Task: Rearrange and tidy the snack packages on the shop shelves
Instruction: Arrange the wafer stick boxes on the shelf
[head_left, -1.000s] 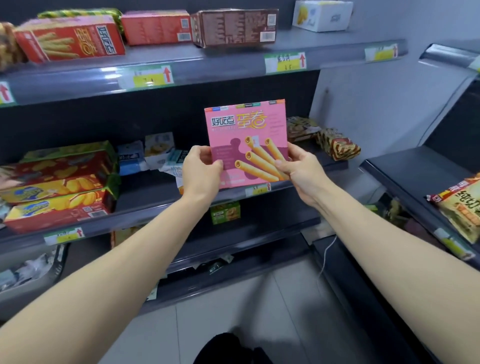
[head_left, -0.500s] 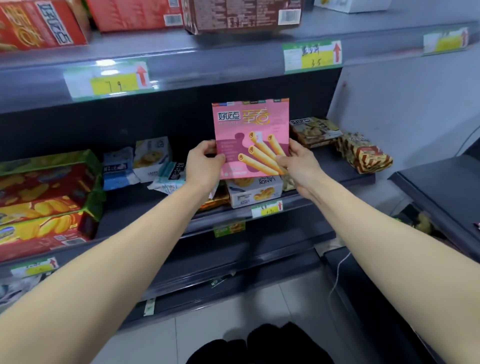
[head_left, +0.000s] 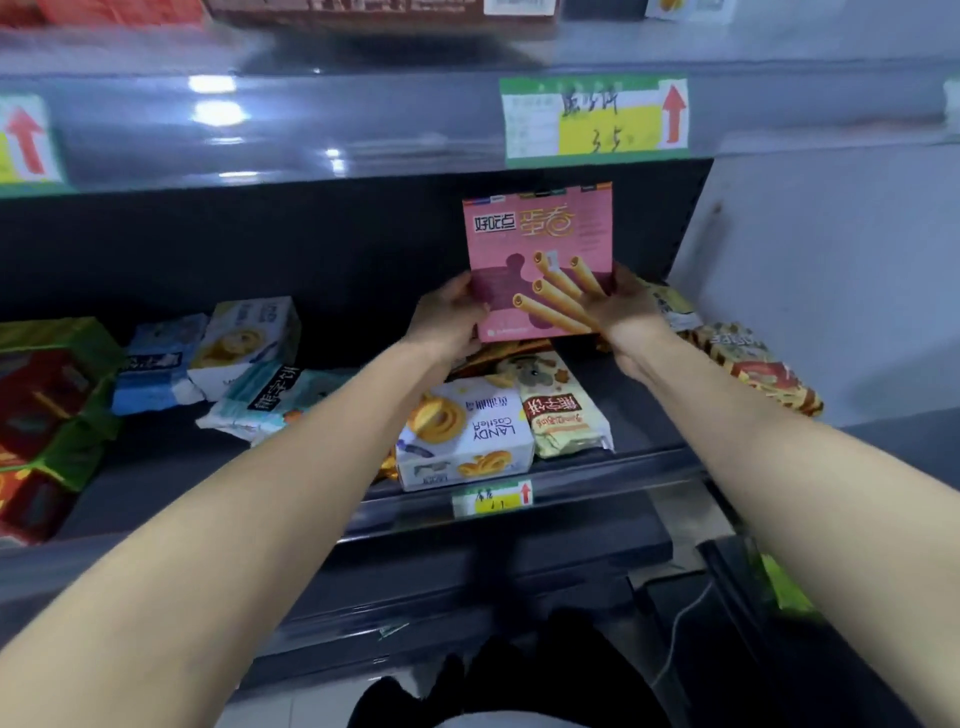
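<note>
Pink box (head_left: 537, 244): upright over the shelf (head_left: 171, 467), between both grips.
Left grip (head_left: 448, 323): clamped on its lower left edge.
Right grip (head_left: 626, 312): clamped on its lower right edge.

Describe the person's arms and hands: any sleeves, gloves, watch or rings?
The left forearm and right forearm are bare to the frame edges; no sleeve shows. The left hand and right hand wear no gloves, and neither wrist carries a watch or band. No ring is visible.
</note>
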